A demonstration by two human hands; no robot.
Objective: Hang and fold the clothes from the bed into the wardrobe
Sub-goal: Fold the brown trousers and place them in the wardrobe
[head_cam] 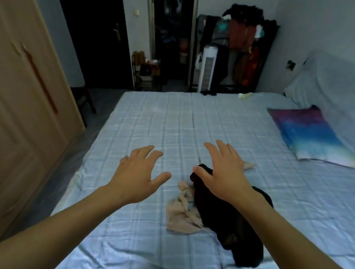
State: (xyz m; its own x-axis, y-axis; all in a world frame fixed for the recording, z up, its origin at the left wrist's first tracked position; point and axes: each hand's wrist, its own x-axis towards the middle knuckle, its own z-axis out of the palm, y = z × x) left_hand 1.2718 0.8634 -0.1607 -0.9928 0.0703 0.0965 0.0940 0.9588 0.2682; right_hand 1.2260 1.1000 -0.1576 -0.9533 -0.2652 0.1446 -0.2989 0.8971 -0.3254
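Note:
A black garment [230, 225] lies crumpled on the bed [155, 123], with a beige garment [182, 213] partly under its left side. My right hand [223, 172] hovers over the far end of the black garment, fingers spread and straight, holding nothing. My left hand [140, 172] is stretched out over bare sheet to the left of the clothes, fingers also spread. The wooden wardrobe [15, 104] stands along the left edge of the view, its doors closed.
A colourful pillow [310, 135] lies at the right of the bed near the headboard. Beyond the bed's far edge stand a loaded clothes rack [240, 44], a white tower fan [207, 69] and a dark open doorway. A narrow floor strip separates bed and wardrobe.

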